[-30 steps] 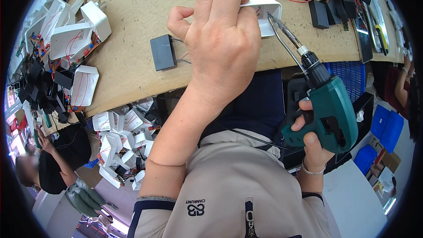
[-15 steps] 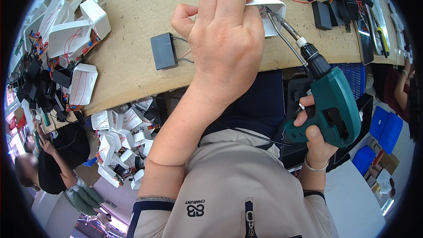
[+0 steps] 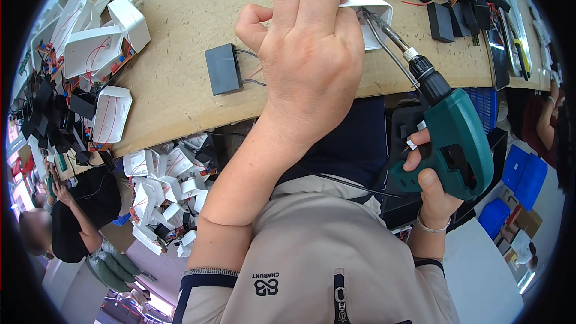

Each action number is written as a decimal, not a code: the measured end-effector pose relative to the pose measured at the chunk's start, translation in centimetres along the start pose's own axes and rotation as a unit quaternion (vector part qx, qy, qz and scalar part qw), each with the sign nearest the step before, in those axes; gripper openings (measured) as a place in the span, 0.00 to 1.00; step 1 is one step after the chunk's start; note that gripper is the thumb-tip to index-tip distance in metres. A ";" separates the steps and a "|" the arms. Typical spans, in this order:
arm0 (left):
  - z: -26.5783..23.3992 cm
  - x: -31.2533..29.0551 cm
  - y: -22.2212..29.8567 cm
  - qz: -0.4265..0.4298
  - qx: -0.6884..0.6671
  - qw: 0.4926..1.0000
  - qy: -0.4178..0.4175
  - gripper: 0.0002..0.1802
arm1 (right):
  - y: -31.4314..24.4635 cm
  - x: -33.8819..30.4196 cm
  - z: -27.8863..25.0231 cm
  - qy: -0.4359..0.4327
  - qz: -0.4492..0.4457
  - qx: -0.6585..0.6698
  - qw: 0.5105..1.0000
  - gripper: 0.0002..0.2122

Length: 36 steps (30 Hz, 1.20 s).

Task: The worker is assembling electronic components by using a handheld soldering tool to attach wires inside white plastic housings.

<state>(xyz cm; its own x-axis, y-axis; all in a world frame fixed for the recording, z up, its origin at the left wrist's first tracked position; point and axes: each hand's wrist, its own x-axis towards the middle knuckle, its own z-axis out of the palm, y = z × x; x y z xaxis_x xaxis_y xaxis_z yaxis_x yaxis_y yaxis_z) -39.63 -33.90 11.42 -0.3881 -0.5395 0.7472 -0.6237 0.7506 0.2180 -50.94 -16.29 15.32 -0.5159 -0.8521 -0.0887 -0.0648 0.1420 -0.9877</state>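
My left hand point(image 3: 312, 54) is closed on a white plastic casing point(image 3: 379, 7) on the table, its fingers over the casing's left end. My right hand point(image 3: 433, 189) is wrapped round the grip of a dark green soldering gun point(image 3: 461, 144). The gun's metal tip and the thin feed tube beside it reach into the open side of the casing. What the tip touches inside is too small to make out. Left of my left hand lies a black rectangular block point(image 3: 222, 69), with dark wires running from it and partly hidden behind the hand.
White casings with red wires point(image 3: 95, 51) and black blocks point(image 3: 48, 108) pile up at the table's left. More casings point(image 3: 165, 186) sit below its edge. Black parts point(image 3: 442, 22) lie at the far right, near a yellow-handled tool point(image 3: 519, 54). Another person point(image 3: 81, 216) works at the left.
My left hand, the casing and the soldering gun have shifted slightly to the right together. The tip stays inside the casing.
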 end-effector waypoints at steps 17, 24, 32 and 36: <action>0.0 0.1 0.2 -0.012 -0.028 0.999 0.017 0.02 | -1.0 -0.4 -0.1 0.009 0.030 -0.040 0.999 0.27; -0.4 0.1 0.1 -0.011 0.015 0.999 -0.031 0.02 | -1.0 -0.6 -0.1 0.006 0.035 -0.050 0.998 0.26; -0.2 0.2 0.2 -0.002 0.009 1.000 -0.001 0.03 | -0.8 -0.7 0.0 0.001 0.027 -0.049 0.998 0.26; -0.1 0.1 0.2 -0.002 0.007 1.000 -0.015 0.02 | -0.6 -0.5 0.1 0.001 0.019 -0.033 0.999 0.27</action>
<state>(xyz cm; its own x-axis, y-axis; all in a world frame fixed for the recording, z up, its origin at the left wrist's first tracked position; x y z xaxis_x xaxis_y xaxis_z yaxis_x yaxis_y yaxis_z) -39.71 -33.79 11.65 -0.4058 -0.5531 0.7276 -0.6343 0.7436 0.2115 -50.54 -15.97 15.92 -0.5214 -0.8441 -0.1250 -0.1017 0.2070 -0.9730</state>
